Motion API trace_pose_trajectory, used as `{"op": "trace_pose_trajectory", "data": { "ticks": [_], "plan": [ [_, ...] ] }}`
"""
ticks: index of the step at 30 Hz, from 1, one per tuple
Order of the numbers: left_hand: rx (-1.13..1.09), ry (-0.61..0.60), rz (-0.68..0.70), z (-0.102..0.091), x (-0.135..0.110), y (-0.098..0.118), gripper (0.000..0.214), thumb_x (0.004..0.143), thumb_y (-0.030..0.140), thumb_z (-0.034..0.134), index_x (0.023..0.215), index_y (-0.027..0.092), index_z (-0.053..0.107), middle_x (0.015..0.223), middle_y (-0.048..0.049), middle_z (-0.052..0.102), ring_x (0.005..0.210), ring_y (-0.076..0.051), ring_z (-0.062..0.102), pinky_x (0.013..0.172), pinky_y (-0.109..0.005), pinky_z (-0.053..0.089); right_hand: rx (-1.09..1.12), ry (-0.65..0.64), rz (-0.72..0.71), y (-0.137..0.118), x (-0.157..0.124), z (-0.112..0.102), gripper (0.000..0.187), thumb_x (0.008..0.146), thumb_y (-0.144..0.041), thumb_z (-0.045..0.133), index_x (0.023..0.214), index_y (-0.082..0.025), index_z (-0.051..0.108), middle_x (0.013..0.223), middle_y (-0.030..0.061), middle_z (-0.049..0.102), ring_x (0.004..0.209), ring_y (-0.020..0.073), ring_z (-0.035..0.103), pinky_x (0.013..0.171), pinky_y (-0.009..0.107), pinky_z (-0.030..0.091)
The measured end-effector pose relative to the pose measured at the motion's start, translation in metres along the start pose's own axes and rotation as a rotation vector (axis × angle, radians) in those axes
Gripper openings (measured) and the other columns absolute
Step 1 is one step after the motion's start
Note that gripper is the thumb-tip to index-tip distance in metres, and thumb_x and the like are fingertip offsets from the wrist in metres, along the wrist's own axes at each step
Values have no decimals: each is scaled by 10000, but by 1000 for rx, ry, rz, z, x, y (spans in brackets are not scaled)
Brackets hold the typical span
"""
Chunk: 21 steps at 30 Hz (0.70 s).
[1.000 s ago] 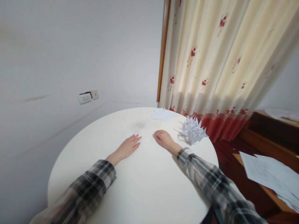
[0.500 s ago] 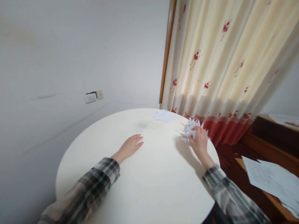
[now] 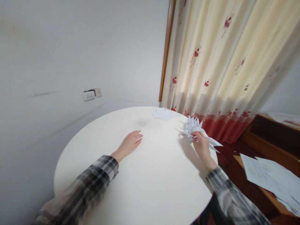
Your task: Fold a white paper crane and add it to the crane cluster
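Observation:
At the right edge of the round white table [image 3: 131, 187], a heap of pointed folded white papers [image 3: 192, 125] lies bunched together. My right hand [image 3: 202, 144] is at the near side of this heap, thumb and fingers pinched on a folded white paper piece [image 3: 214, 143]. Its long points stick out to the right, past the hand; the rest is hidden behind the fingers. My left hand [image 3: 128, 144] rests palm down over the table's middle, fingers extended and holding nothing.
Flat white paper pieces [image 3: 162, 114] lie at the table's far edge. Behind hangs a floral curtain [image 3: 211, 62]. A socket [image 3: 88, 95] is on the wall to the left. Loose sheets [image 3: 269, 175] lie on wooden furniture [image 3: 264, 137] at the right, lower than the tabletop.
My right hand has shifted slightly down and right at the heap, and a folded paper piece now protrudes beyond it. My left hand has hardly moved; the view has shifted a little.

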<state>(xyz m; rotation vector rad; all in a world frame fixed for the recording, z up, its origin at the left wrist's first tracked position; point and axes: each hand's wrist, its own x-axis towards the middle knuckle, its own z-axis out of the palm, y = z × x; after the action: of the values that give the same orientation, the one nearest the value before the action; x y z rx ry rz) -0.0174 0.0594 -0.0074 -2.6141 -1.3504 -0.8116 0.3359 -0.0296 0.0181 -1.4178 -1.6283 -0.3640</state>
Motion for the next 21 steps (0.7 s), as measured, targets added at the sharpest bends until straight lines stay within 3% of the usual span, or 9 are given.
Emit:
{"op": "trace_pose_trajectory", "data": {
  "ticks": [4,5,8,9,10,12,14,16,21],
  "plan": [
    [-19,30,38,0,1,4,347,858,301,362,1043,190,633,1243,-74,545,1166,-218,469,1020,-399,350,121,-90,-177,-12,-1,-11,193,813,-259,476,949,-195,598,952,83,633,866,202,593,768,336,463],
    [-27,35,49,0,1,6,345,857,298,361,1042,192,633,1242,-72,545,1164,-217,470,1020,-400,350,93,-27,-199,-10,0,-18,238,803,-295,511,1005,-198,593,1020,88,628,958,216,573,847,363,437],
    [-68,35,70,0,2,9,338,856,306,362,1036,207,631,1240,-61,547,1160,-216,473,1022,-410,349,-47,500,106,17,2,-40,338,838,-345,448,1086,-157,579,1143,124,584,1129,248,481,997,446,304],
    [-83,32,76,0,2,10,337,856,311,364,1033,209,631,1239,-61,548,1158,-218,475,1022,-414,350,-65,571,245,31,1,-46,388,835,-379,436,1100,-131,576,1167,147,571,1131,262,479,997,460,297],
    [-94,29,83,1,3,10,337,856,315,365,1032,209,632,1238,-63,548,1157,-221,477,1021,-416,350,-43,550,378,45,-2,-50,441,816,-419,445,1094,-105,581,1151,169,580,1100,276,504,971,464,326],
    [-106,27,96,2,3,12,339,859,322,365,1037,207,630,1235,-69,550,1157,-225,478,1020,-416,352,104,346,614,68,-9,-49,499,803,-488,409,1040,-99,613,1076,170,625,1015,281,563,893,451,400],
    [-111,29,104,4,4,13,345,864,327,366,1074,203,610,1237,-72,548,1159,-223,477,1021,-410,352,225,105,708,75,-18,-41,520,778,-547,417,957,-117,649,997,147,661,966,282,591,863,433,426],
    [-118,33,108,6,3,16,363,869,326,369,1142,190,565,1243,-75,543,1161,-213,474,1027,-393,348,310,-3,667,65,-25,-29,528,781,-567,413,973,-134,646,1024,133,658,973,276,590,876,428,427],
    [-159,4,116,6,2,28,439,870,342,387,1278,185,423,1289,-70,501,1197,-197,439,1054,-364,314,443,-340,370,3,-27,-7,486,852,-534,353,1135,-205,572,1210,82,580,1145,236,506,1011,424,331]
  ]
}}
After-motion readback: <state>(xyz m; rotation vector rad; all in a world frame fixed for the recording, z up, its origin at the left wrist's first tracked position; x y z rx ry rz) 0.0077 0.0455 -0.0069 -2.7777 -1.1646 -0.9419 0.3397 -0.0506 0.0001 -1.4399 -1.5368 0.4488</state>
